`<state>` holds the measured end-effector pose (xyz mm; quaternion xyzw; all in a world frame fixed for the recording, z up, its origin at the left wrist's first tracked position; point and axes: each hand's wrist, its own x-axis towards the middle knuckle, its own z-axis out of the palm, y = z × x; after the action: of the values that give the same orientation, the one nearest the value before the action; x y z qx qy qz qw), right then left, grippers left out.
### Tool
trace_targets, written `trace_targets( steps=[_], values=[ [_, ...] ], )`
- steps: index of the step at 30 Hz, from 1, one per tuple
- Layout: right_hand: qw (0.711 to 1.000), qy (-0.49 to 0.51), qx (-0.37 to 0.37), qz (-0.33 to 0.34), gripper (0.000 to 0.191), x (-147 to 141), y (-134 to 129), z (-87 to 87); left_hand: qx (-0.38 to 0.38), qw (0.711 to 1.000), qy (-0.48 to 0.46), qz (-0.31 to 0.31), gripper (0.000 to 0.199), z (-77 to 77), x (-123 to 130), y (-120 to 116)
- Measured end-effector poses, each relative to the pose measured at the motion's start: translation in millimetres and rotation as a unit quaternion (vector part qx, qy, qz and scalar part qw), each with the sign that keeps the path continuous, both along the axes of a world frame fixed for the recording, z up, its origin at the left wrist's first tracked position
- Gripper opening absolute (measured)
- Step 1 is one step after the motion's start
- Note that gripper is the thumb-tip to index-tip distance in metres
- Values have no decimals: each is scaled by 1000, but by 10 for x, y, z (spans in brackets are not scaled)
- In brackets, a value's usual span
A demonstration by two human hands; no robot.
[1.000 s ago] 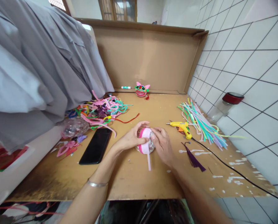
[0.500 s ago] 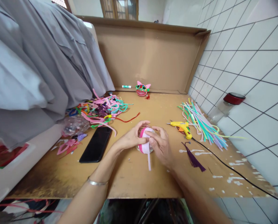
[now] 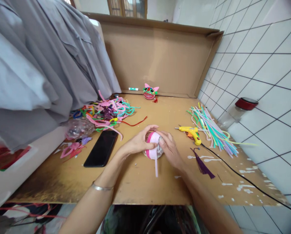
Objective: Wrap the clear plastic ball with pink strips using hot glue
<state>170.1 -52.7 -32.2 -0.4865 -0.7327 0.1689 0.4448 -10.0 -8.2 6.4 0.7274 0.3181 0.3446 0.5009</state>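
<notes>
Table (image 3: 135, 191): brown, kinda scuffed, with the wrapped ball (image 3: 152, 153) around its middle, so read the clock from there.
Pipe-cleaner bundle (image 3: 215, 133): loose pastel heap, between 2 and 3 o'clock.
Left hand (image 3: 140, 141): at 9, gripping the ball, thumb across the bands.
Right hand (image 3: 171, 149): at 3, thumb and fingers grasping the opposite side.
Phone (image 3: 101, 149): black, lying flat around 9.
Glue gun (image 3: 190, 132): yellow, about 2, nozzle aimed toward 9.
Wrapped ball: pink and pale lilac bands, clear-looking at 3.
Tassel (image 3: 202, 166): purple, near 4.
Strip end (image 3: 156, 168): pale, sticking out loose toward 6.
</notes>
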Motion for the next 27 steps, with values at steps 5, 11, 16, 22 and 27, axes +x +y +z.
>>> trace_targets(
  steps=[5, 11, 16, 22, 27],
  values=[
    [998, -36, 28, 44, 51, -22, -56, 57, -24, 1000, -7, -6, 71, 42, 9, -23],
    [997, -2, 22, 80, 50, -23, -89, 79, -38, 999, -22, -21, 70, 26, 7, -19],
    [997, 52, -29, 51, 52, -7, -21, 42, -19, 1000, 8, -19, 71, 34, -2, -15],
    [987, 113, -107, 29, 55, 45, 99, -50, -21, 999, 40, -10, 73, 63, -14, -22],
    [994, 71, -70, 44, 54, 36, 74, -32, -26, 999, 32, -13, 74, 56, -9, -18]
  ],
)
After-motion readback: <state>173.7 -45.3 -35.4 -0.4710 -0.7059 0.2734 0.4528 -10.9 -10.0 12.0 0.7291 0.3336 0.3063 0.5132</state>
